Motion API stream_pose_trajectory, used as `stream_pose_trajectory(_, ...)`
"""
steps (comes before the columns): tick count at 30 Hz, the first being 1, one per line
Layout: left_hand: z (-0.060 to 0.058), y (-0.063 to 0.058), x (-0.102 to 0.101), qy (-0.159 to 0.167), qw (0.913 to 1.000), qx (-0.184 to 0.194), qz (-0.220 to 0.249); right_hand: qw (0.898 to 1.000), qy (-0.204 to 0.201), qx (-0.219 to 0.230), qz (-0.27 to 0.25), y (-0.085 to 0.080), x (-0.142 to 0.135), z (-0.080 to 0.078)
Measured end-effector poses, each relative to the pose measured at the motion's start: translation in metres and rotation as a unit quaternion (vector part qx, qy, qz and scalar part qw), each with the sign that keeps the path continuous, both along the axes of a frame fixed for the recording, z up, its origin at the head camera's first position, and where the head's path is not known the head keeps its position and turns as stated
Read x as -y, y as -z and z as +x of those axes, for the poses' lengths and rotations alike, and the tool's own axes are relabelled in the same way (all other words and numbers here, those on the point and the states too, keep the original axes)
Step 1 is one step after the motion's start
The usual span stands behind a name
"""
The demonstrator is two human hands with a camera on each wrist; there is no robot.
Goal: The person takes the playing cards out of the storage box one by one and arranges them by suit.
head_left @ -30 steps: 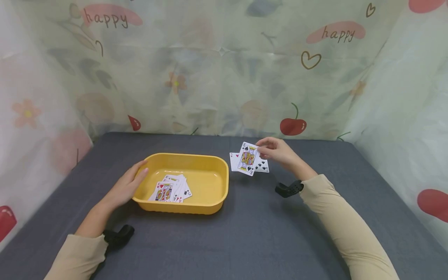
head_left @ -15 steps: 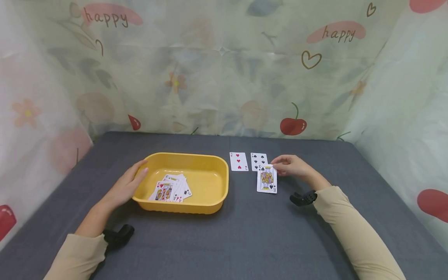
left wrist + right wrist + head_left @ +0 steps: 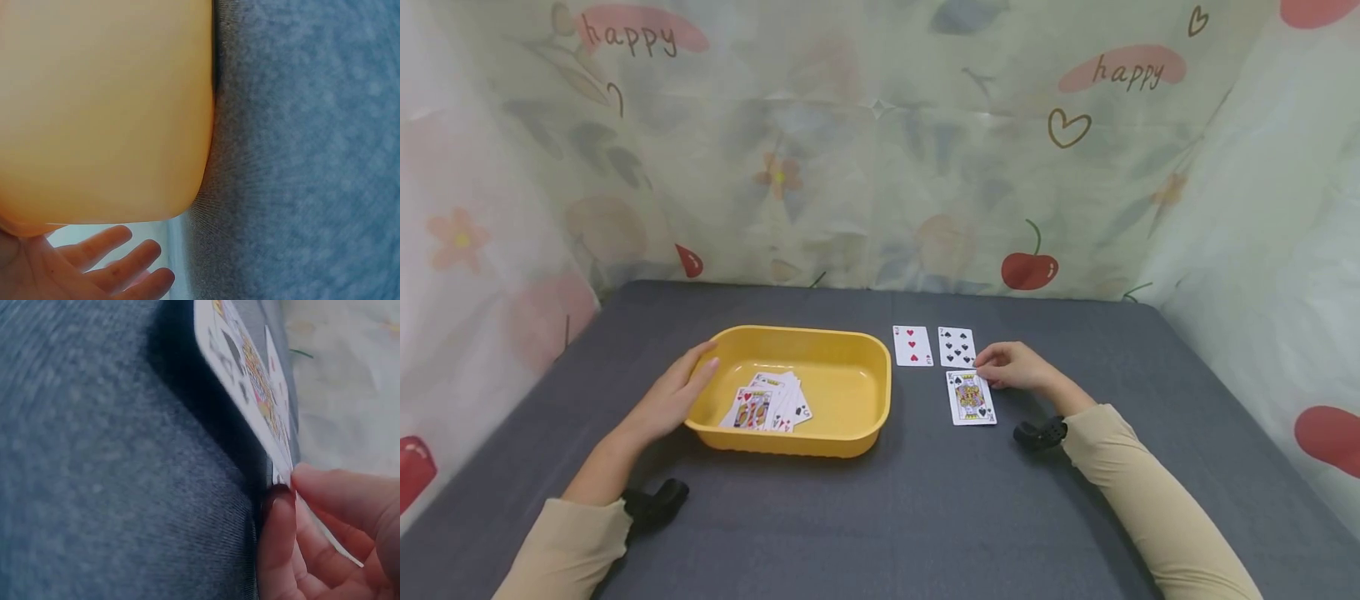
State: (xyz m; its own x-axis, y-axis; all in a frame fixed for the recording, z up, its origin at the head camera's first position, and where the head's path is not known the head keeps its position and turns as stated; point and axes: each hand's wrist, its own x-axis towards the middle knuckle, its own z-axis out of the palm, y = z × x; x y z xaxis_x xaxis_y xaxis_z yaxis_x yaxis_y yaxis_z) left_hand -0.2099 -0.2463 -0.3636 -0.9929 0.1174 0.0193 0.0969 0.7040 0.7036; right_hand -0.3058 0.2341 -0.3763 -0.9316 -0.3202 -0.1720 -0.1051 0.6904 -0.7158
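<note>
In the head view my left hand (image 3: 666,398) holds the left end of a yellow tray (image 3: 880,392), thumb over the rim. Its other fingers (image 3: 128,265) spread outside the wall in the left wrist view. Several playing cards (image 3: 772,402) lie overlapping in the tray, a king of hearts on top. My right hand (image 3: 1018,367) pinches the upper right corner of a king of spades (image 3: 970,398), just below a seven of spades (image 3: 957,347). In the right wrist view the king (image 3: 247,375) is tilted, with a dark shadow beneath its edge.
A three of hearts (image 3: 913,346) lies face up between the tray and the seven. Dark grey cloth (image 3: 880,533) covers the table. Patterned curtains (image 3: 865,167) hang behind it and at both sides.
My right hand has carried the king of spades from over the three and seven toward the right and nearer me, uncovering both, then lowered it below the seven. The left hand stays at the tray.
</note>
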Motion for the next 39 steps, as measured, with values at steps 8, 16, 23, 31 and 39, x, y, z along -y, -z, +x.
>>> stream_pose_trajectory(8, -0.001, -0.001, 0.0, 0.001, 1.0, 0.005, -0.002, 0.997, 0.034, -0.058, 0.036, -0.01, 0.006, 0.002)
stream_pose_trajectory(16, -0.002, -0.001, 0.0, 0.003, 1.0, 0.002, -0.001, 0.994, -0.053, -0.095, -0.015, -0.033, 0.038, 0.008)
stream_pose_trajectory(23, -0.001, -0.001, 0.0, 0.006, 1.0, 0.0, -0.002, 0.989, -0.103, -0.093, -0.057, -0.06, 0.089, 0.014)
stream_pose_trajectory(31, -0.001, -0.001, 0.001, 0.008, 1.0, 0.002, 0.002, 0.981, -0.166, -0.063, -0.075, -0.082, 0.152, 0.017)
stream_pose_trajectory(39, 0.0, 0.0, 0.001, 0.006, 1.0, 0.004, 0.005, 0.969, -0.231, -0.044, -0.075, -0.078, 0.202, 0.014)
